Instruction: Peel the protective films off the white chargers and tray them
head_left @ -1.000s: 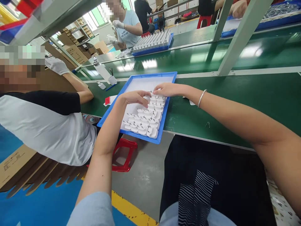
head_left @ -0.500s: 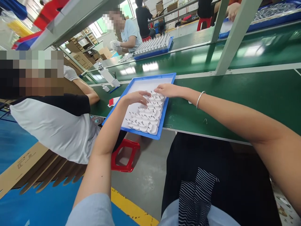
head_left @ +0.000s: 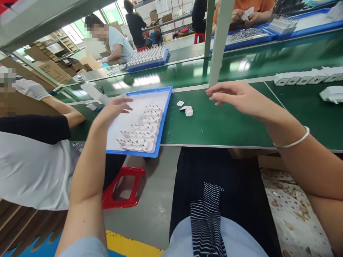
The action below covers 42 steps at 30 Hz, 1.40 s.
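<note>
My left hand [head_left: 114,109] hovers over the left part of a blue-rimmed tray [head_left: 164,119] with a white lining. Its fingers are apart and nothing shows in them. Along the tray's right side stand rows of white plastic pieces with metal pins [head_left: 139,134], resembling plug parts. My right hand [head_left: 238,94], wearing a bangle, is raised above the green bench, away from the tray. Its fingers are stretched out and loosely bent, with nothing visible in them. Between tray and right hand lie a small stack of white flat pieces [head_left: 189,111] and a single white piece [head_left: 180,103].
White housings [head_left: 308,76] stand in a row at the right, with another white housing [head_left: 332,94] nearer. A metal post [head_left: 221,43] rises behind the bench. A co-worker [head_left: 32,160] sits close on the left, beside a red stool [head_left: 124,187]. Filled trays [head_left: 147,59] stand across the line.
My right hand has left the pinned pieces and moved right, over the bench. My left hand has lifted off them toward the tray's left. The view has turned right, revealing the white housings.
</note>
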Each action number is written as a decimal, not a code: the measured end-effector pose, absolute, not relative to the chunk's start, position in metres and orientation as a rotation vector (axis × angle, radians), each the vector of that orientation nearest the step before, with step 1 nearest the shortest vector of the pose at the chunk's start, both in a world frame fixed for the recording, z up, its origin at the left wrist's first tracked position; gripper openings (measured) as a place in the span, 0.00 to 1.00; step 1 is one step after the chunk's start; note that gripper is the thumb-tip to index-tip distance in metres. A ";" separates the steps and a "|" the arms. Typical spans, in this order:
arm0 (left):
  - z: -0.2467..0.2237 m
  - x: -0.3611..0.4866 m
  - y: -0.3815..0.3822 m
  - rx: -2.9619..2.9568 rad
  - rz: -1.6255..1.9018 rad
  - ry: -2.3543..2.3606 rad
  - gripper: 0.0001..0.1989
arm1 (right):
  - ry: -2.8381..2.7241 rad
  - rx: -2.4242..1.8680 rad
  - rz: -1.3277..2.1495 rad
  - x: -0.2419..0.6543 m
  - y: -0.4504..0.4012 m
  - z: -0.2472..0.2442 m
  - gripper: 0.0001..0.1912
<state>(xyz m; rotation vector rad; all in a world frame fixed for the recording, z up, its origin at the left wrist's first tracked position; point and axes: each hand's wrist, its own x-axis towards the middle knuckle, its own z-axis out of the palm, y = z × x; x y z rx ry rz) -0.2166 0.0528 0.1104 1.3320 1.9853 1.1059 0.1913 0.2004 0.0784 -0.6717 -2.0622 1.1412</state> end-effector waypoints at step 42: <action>0.019 0.073 0.083 1.009 0.973 0.771 0.15 | -2.114 -0.688 0.493 0.261 0.131 -0.012 0.16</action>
